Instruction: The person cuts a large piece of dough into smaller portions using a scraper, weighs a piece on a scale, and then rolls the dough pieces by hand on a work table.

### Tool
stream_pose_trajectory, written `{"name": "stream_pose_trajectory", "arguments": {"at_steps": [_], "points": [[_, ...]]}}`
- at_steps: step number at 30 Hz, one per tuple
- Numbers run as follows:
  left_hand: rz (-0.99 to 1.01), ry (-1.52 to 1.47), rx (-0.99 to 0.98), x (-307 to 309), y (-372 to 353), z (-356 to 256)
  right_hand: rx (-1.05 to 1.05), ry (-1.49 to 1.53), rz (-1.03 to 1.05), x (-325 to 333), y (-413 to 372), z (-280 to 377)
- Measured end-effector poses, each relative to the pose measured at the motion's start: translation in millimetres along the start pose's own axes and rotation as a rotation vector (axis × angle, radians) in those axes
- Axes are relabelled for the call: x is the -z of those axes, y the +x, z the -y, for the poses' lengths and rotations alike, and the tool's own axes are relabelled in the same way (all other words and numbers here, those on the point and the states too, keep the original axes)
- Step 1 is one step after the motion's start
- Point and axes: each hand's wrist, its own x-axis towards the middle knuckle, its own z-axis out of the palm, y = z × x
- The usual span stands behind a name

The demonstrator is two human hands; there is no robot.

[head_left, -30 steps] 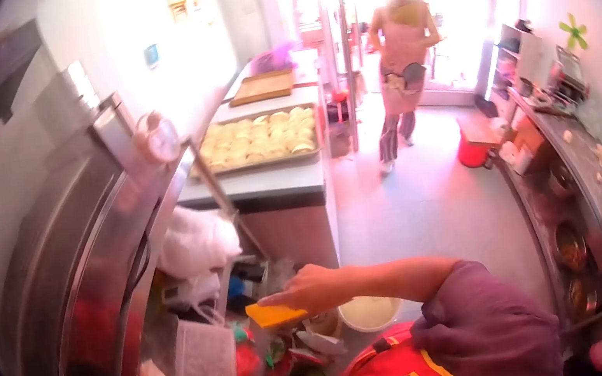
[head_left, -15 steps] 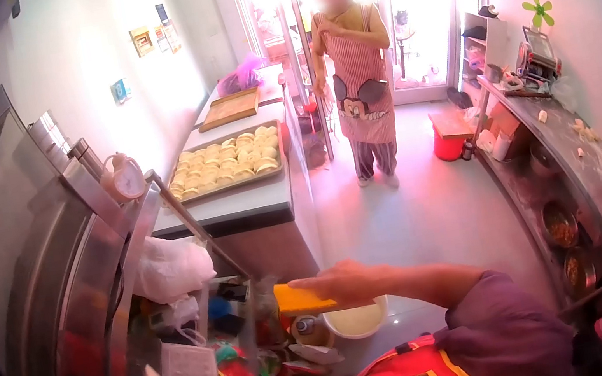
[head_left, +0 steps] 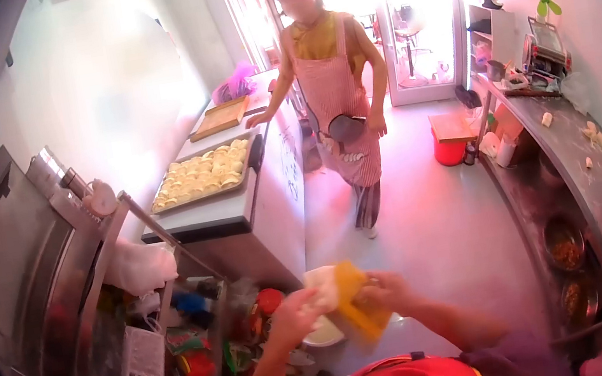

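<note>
My left hand (head_left: 292, 318) has its fingers closed on a lump of pale dough (head_left: 322, 285), raised in front of my body. Just to the right, my right hand (head_left: 385, 290) grips a yellow scraper (head_left: 350, 290), flat and smeared by motion. Scraper and dough overlap in this view. Below them, partly hidden, stands a white tub (head_left: 324, 334) on the floor. To the lower left is a scale (head_left: 144, 360) with green keys, close to a shelf of bags and small goods.
A tray (head_left: 250, 166) of shaped dough pieces and a wooden board (head_left: 220, 117) lie on the left counter. Another person (head_left: 331, 81) in a striped apron stands beside it, one hand on the top. A metal table (head_left: 555, 124) with dough bits runs along the right.
My left hand has come from beside the scale to the middle with the dough. The scraper has moved right and turned. The other person has stepped nearer and rested a hand on the counter.
</note>
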Motion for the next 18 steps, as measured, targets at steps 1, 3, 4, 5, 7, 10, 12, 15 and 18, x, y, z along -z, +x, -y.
{"name": "stream_pose_trajectory", "arguments": {"at_steps": [1,3,4,5,7,10,12,15,18], "points": [[0.214,-0.172,0.241,-17,14,-25,-0.023,-0.022,-0.087,22,-17,0],[0.363,-0.011,-0.234,-62,44,-16,-0.021,0.181,-0.199,68,-47,-17],[0.466,-0.148,-0.112,-77,55,-25,-0.027,0.292,-0.272,81,-63,-25],[0.591,-0.279,0.012,-92,73,-39,-0.003,0.301,-0.323,94,-78,-29],[0.715,-0.532,0.135,-125,103,-73,0.035,0.325,-0.471,126,-109,-29],[0.724,-0.823,0.174,-159,135,-131,0.152,0.527,-0.620,157,-145,-43],[0.805,-0.878,0.245,-181,154,-156,0.180,0.565,-0.755,171,-165,-53],[0.840,-0.746,0.169,-233,175,-182,0.218,0.610,-0.893,205,-191,-63],[1.020,-0.896,0.182,-276,214,-183,0.227,0.642,-1.043,234,-207,-80]]}}
